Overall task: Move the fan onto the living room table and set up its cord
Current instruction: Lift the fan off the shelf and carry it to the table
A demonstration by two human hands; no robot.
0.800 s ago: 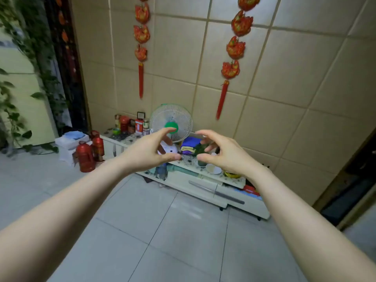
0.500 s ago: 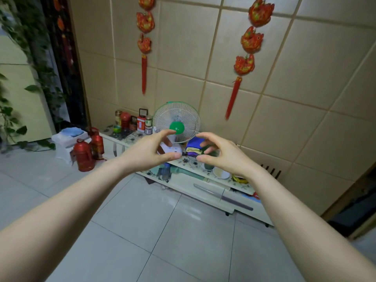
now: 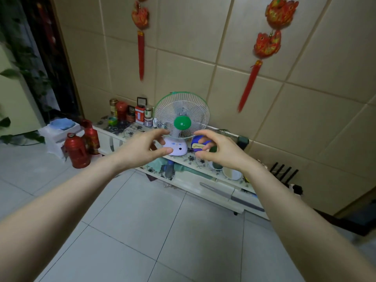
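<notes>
A small table fan [image 3: 181, 115] with a white wire grille, green hub and pale lilac base stands on a low white cabinet [image 3: 189, 159] against the tiled wall. Both my arms stretch out toward it. My left hand [image 3: 142, 148] hovers in front of the base's left side, fingers curved and apart, holding nothing. My right hand [image 3: 218, 148] hovers in front of the right side, also with curled, parted fingers and empty. Neither hand touches the fan; it is still some way off. Its cord is not visible.
Jars and tins [image 3: 132, 111] crowd the cabinet left of the fan; a purple item [image 3: 200, 139] lies to its right. Red canisters [image 3: 78, 150] and a white box [image 3: 59, 131] stand on the floor at left. Grey floor tiles [image 3: 162, 231] spread between me and the cabinet.
The fan and cabinet have grown larger and nearer in view as I moved closer. Both hands keep the same open, reaching pose.
</notes>
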